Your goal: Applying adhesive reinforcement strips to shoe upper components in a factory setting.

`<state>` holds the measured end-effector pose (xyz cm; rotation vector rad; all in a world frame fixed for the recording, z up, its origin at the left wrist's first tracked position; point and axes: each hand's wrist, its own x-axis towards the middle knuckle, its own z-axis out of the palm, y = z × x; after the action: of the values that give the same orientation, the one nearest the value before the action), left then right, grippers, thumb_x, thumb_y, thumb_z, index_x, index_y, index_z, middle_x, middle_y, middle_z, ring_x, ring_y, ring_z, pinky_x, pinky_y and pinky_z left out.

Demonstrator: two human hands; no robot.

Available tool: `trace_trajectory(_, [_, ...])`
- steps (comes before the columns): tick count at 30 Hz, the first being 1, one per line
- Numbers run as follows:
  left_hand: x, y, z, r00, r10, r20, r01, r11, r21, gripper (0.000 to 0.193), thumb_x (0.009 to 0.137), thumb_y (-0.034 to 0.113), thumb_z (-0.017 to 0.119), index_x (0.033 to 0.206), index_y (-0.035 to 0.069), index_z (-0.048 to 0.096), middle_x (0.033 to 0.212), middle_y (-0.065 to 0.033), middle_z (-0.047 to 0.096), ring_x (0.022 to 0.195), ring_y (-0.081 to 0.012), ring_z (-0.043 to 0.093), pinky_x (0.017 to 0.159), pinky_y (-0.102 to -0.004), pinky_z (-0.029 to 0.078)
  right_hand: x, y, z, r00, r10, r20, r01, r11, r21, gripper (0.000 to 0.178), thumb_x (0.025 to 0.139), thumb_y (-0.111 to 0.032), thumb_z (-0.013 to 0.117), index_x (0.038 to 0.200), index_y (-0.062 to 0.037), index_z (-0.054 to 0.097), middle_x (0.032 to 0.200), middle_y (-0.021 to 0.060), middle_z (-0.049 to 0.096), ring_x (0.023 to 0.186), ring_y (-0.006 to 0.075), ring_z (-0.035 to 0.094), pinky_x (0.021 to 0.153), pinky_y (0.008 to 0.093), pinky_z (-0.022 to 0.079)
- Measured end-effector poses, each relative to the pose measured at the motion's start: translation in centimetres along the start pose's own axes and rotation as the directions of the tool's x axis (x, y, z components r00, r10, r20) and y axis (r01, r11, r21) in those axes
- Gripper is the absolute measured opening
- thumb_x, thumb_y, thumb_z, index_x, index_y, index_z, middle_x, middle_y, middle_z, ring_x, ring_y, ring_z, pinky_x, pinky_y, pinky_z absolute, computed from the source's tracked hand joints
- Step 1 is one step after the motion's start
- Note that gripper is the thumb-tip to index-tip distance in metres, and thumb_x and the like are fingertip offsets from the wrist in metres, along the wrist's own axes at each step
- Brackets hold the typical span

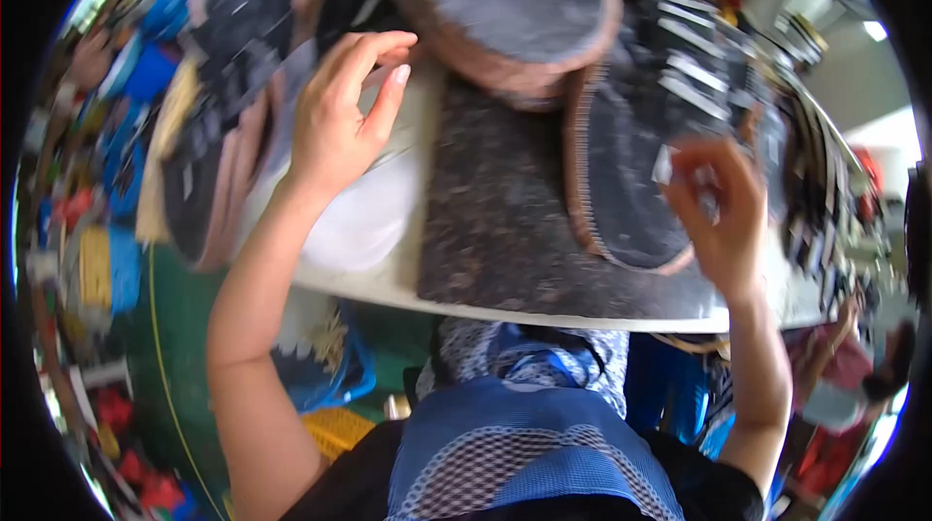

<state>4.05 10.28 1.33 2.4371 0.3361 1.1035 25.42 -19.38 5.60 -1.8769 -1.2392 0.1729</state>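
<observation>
My left hand (pixel 335 118) hovers with fingers apart over the white table top (pixel 364 220) and holds nothing. It is between a row of dark shoe soles (pixel 209 147) on the left and a dark felt mat (pixel 490 220). A grey sole with a brown rim (pixel 505 6) lies at the mat's far end. My right hand (pixel 716 215) is curled at the right edge of a dark sole with a stitched brown rim (pixel 621 167). It pinches a small pale piece (pixel 664 166), which is blurred.
More dark soles with pale tags (pixel 699 45) are piled at the far right of the table. Blue and yellow crates (pixel 107 268) stand on the green floor to the left. Another person (pixel 854 375) is at the lower right. My blue apron (pixel 524 443) fills the bottom.
</observation>
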Motion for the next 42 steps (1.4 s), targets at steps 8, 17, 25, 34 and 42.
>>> trace_trajectory(8, [-13.0, -1.5, -7.8, 0.892, -0.446, 0.069, 0.437, 0.892, 0.117, 0.016, 0.094, 0.008, 0.069, 0.109, 0.003, 0.068, 0.102, -0.0072, 0.069, 0.095, -0.0159, 0.066, 0.085, -0.0293, 0.051, -0.2, -5.2, 13.0, 0.884, -0.316, 0.345, 0.203, 0.924, 0.325, 0.011, 0.083, -0.001, 0.075, 0.094, -0.0004, 0.072, 0.087, 0.0110, 0.070, 0.071, 0.0257, 0.070, 0.063, 0.0334, 0.056])
trace_trajectory(17, [-19.5, 1.8, -4.7, 0.992, -0.102, 0.071, 0.079, 0.958, 0.277, 0.019, 0.080, 0.001, 0.075, 0.099, 0.002, 0.073, 0.102, -0.0098, 0.064, 0.092, -0.0299, 0.064, 0.081, -0.0401, 0.053, 5.1, -5.0, 23.2, 0.625, -0.492, 0.606, 0.668, 0.739, -0.088, 0.031, 0.079, -0.028, 0.080, 0.099, -0.0075, 0.070, 0.092, 0.0090, 0.070, 0.088, 0.0313, 0.069, 0.077, 0.0430, 0.057])
trace_trajectory(25, [-18.0, 2.6, -4.6, 0.995, -0.041, 0.091, 0.009, 0.945, 0.326, 0.025, 0.078, 0.002, 0.074, 0.103, 0.004, 0.071, 0.108, -0.0089, 0.067, 0.097, -0.0303, 0.065, 0.086, -0.0404, 0.053, 7.2, -3.7, 22.7, 0.786, -0.258, 0.562, 0.265, 0.962, 0.071, 0.021, 0.086, -0.022, 0.067, 0.085, -0.0017, 0.071, 0.074, 0.0167, 0.070, 0.074, 0.0334, 0.071, 0.073, 0.0441, 0.057])
trace_trajectory(34, [-11.6, 9.3, -1.0, 0.818, -0.574, -0.026, 0.359, 0.546, -0.757, 0.053, 0.084, 0.029, 0.084, 0.126, 0.005, 0.063, 0.113, -0.0094, 0.070, 0.110, -0.0249, 0.065, 0.096, -0.0424, 0.049, 1.0, -5.7, 10.8, 0.988, -0.051, -0.145, 0.126, 0.808, 0.575, 0.015, 0.101, -0.012, 0.065, 0.103, 0.0025, 0.067, 0.081, -0.0026, 0.060, 0.074, 0.0045, 0.054, 0.064, 0.0213, 0.045])
trace_trajectory(42, [-10.3, 13.2, 3.1, 0.356, 0.037, 0.934, 0.616, 0.742, -0.264, 0.016, 0.088, 0.018, 0.079, 0.093, 0.004, 0.074, 0.076, -0.0074, 0.072, 0.066, -0.0136, 0.067, 0.061, -0.0310, 0.052, -15.6, 0.7, 2.7, 0.730, 0.361, 0.580, -0.637, 0.666, 0.388, 0.021, 0.096, -0.022, 0.075, 0.092, -0.0015, 0.073, 0.072, -0.0009, 0.065, 0.067, 0.0065, 0.061, 0.059, 0.0230, 0.049])
